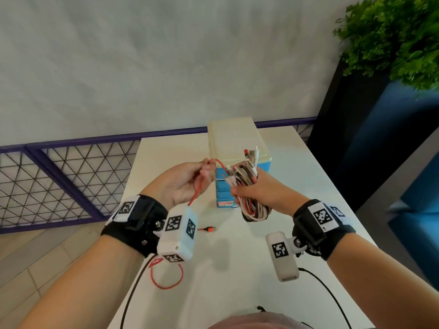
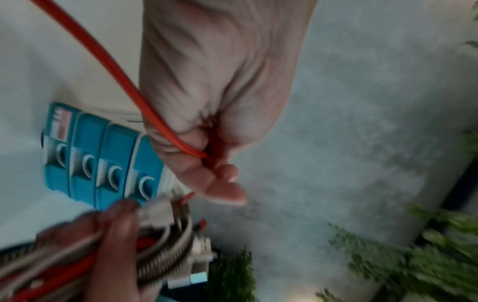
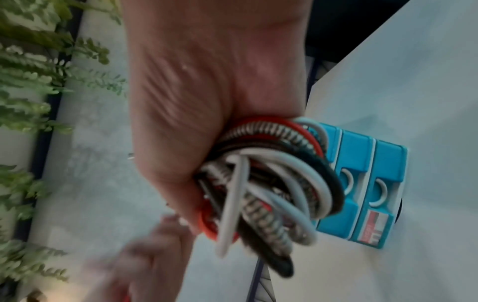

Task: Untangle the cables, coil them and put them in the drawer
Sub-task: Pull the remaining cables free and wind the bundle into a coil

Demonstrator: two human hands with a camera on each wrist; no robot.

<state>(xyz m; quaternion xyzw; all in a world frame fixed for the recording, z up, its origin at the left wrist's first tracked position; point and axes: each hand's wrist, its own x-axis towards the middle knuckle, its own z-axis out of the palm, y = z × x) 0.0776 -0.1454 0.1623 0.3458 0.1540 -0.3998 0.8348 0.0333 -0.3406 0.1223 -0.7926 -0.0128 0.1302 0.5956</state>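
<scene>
My right hand (image 1: 240, 186) grips a bundle of coiled cables (image 1: 247, 186), white, red and braided black-and-white, held up above the white table (image 1: 297, 186). The same bundle (image 3: 271, 183) fills the right wrist view, its loops hanging out below the fist. My left hand (image 1: 205, 168) pinches a thin red cable (image 1: 198, 188) that runs from the bundle, down past my wrist to a loop (image 1: 166, 276) on the table and an orange plug (image 1: 209, 229). The red cable (image 2: 124, 81) crosses my left palm. Behind both hands stands a small drawer unit (image 1: 223, 186) with blue drawers, all closed.
The drawer unit has a cream top (image 1: 235, 138) and sits mid-table. A purple mesh railing (image 1: 66, 176) runs at the left, past the table edge. A green plant (image 1: 392, 36) in a dark planter stands at the far right. Black leads (image 1: 332, 298) trail from my wrist cameras.
</scene>
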